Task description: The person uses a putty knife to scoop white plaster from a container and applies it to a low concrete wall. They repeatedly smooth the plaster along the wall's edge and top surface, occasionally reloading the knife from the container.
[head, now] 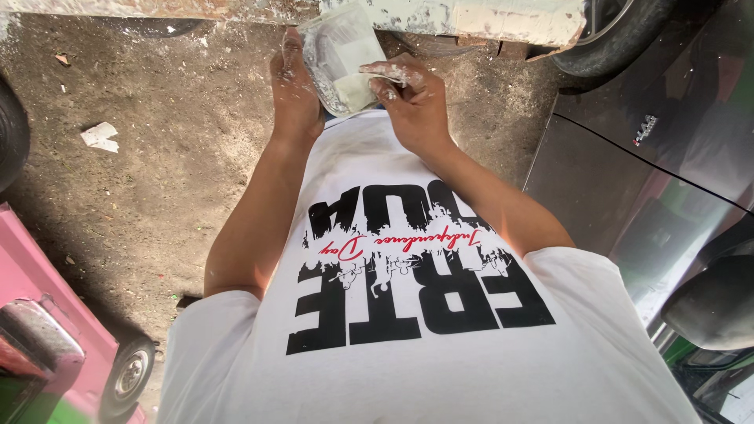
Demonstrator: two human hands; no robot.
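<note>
**Two hands on a small putty-smeared tool in front of the chest**

The left hand [294, 90] is nearly flat, fingers straight and together, and it supports from behind a thin flat scraper [339, 59] covered with grey-white paste. The right hand [412, 98] is curled narrow; its fingertips [385, 74], white with the same paste, pinch or press the right edge of the scraper. The scraper is just above the white printed shirt [408, 314], over the dirt ground [157, 173].

What exactly the right fingers hold is hard to see, because paste hides the edge. The pale painted panel [471, 16] at the top is cut off. A dark vehicle body [628, 180] is on the right, a pink vehicle [47, 314] at lower left, both only partly visible.
</note>
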